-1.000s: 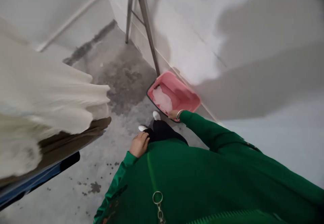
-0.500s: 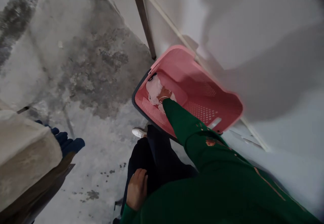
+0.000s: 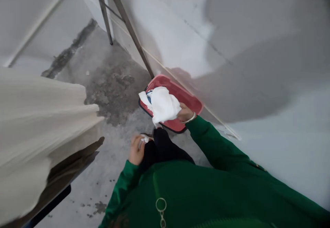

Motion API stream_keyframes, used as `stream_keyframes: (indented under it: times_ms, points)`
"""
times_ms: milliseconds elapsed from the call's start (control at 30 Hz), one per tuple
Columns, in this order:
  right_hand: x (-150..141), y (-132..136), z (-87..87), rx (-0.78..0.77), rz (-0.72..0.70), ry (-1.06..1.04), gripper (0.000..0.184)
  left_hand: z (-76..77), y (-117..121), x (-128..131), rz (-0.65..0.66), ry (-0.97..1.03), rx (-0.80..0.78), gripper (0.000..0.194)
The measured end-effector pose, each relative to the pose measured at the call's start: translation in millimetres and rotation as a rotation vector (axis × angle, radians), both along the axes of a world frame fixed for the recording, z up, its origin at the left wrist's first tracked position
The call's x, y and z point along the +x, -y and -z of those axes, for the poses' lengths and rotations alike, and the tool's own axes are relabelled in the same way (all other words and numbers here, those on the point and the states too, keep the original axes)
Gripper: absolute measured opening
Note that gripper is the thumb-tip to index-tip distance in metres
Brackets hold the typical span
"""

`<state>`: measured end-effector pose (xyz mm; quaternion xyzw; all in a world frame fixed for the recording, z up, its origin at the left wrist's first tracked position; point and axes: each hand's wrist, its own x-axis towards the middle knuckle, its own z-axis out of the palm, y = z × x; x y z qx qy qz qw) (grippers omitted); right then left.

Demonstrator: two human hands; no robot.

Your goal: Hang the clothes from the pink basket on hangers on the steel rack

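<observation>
white cloth (image 3: pixel 162 105), bunched and held up over the near part of a red plastic basket (image 3: pixel 190 101). my right hand (image 3: pixel 185 113) grips its edge, fingers (image 3: pixel 182 110) clamped together on it. the cloth hides most of the basket's inside, so i cannot tell whether anything is left in there. the basket sits on the concrete floor (image 3: pixel 113 166), its far rim just beside the wall (image 3: pixel 180 25) and its skirting strip (image 3: pixel 170 73), near the foot of a metal stand (image 3: pixel 126 25). my left hand (image 3: pixel 136 149) is by my dark trouser leg (image 3: pixel 162 149), its fingers curled around a small white scrap (image 3: pixel 144 139). the floor runs open to the left, up to hanging pale fabric (image 3: pixel 38 135); the wall closes off the right.
</observation>
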<state>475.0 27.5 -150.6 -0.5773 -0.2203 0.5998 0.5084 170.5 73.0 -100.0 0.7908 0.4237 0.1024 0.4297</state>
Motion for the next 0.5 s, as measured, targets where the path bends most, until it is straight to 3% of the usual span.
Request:
stream_keyframes:
  times_ms: [67, 167, 267, 333, 433, 500]
  points:
    - [-11, 9, -50.7, 0.123, -0.091, -0.113, 0.048, -27.5, -31, 12, -0.108, 0.077, -0.024, 0.05]
    - [-37, 7, -111.2, 0.227, -0.307, -0.204, 0.055, -77.9, -64, 24, -0.153, 0.364, -0.222, 0.07]
    - [-67, -10, -159.2, 0.367, -0.539, -0.246, 0.055, -129.0, -72, 29, -0.044, 0.545, -0.411, 0.078]
    - [-84, -22, -184.6, 0.48, -0.629, -0.195, 0.048, -155.9, -68, 30, -0.02, 0.601, -0.413, 0.074]
    - [-100, -35, -208.4, 0.596, -0.547, -0.049, 0.043, -179.9, -60, 30, -0.203, 0.703, -0.24, 0.065]
    - [-106, -40, -217.1, 0.635, -0.347, 0.067, 0.048, -189.1, -57, 26, -0.467, 0.784, -0.019, 0.058]
